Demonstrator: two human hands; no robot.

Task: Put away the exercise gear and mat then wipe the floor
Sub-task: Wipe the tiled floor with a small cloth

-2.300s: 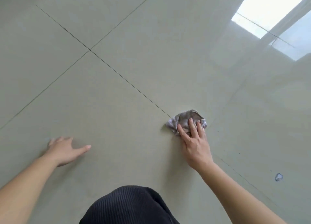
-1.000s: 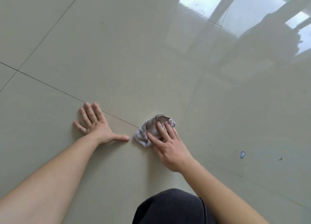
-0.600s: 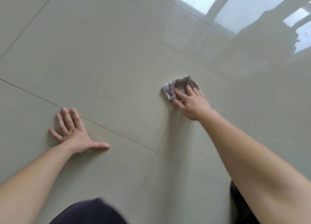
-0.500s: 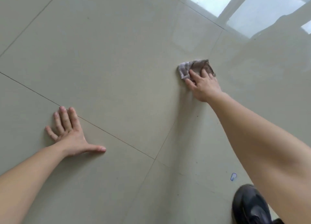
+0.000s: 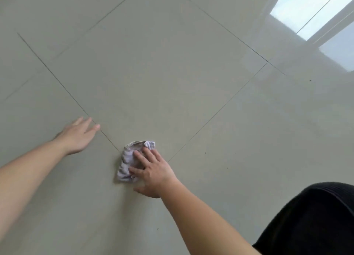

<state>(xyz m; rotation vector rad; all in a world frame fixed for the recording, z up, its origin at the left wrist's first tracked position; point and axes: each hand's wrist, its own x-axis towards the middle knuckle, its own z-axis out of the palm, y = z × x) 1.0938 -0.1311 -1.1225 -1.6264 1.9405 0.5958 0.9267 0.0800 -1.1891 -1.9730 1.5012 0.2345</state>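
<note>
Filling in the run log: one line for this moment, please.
step: floor wipe | right hand: presses cloth down | left hand: open, fingers straight

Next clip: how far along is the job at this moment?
Done, apparently: no exercise gear or mat shows anywhere on the tiled floor. In hand: the right hand presses a crumpled cloth onto the tiles with straight fingers, wiping, while the left hand lies open on or just over the floor. Left: dark specks lie to the cloth's right, so wiping isn't finished.
</note>
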